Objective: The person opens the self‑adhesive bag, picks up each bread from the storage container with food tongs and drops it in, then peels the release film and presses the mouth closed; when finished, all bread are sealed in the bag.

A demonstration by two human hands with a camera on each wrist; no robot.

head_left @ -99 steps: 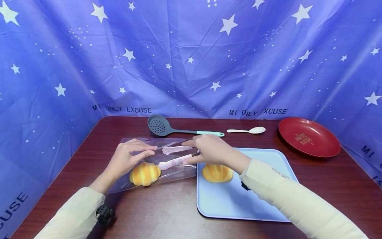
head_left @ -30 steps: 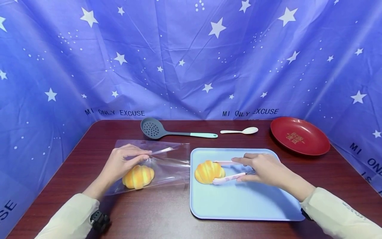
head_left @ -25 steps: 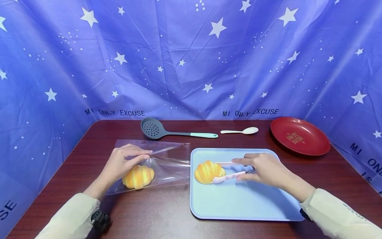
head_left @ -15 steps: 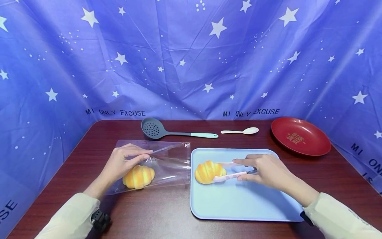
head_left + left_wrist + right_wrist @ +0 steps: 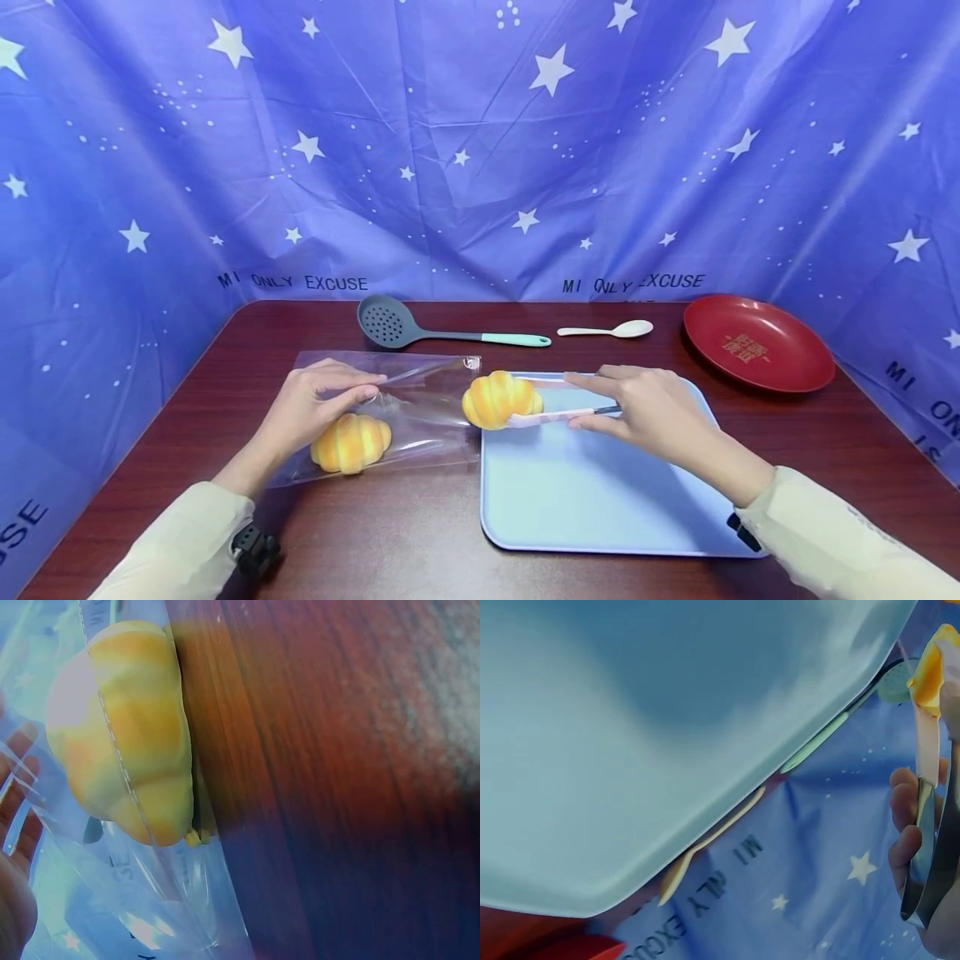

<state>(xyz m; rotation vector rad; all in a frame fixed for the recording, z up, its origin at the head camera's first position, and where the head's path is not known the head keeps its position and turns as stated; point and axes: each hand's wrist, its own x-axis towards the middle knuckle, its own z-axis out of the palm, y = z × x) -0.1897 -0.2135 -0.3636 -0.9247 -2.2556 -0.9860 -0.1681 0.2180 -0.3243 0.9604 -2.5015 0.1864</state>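
My left hand [image 5: 322,398] pinches the upper layer of a clear plastic bag [image 5: 435,425] and lifts it, so the bag stands partly open toward the right. Inside lies one bread roll [image 5: 351,443], golden with pale stripes; the left wrist view shows this roll [image 5: 127,735] close up under the film. My right hand [image 5: 652,408] grips a pair of tongs [image 5: 555,415] with pink-and-white tips and metal arms. Between the tips is a second bread roll [image 5: 501,400], over the tray's left edge at the bag's mouth. In the right wrist view the tongs [image 5: 930,847] show their metal bend.
A light blue tray [image 5: 600,500] lies right of the bag. Behind are a grey skimmer [image 5: 386,321] with a mint handle, a white spoon [image 5: 630,328] and a red plate [image 5: 757,342] at back right. A blue starry curtain [image 5: 480,167] encloses the table.
The right hand first drew the tongs back from the bag to the tray. They took hold of the second roll, which has since risen and moved left. The left hand keeps its pinch.
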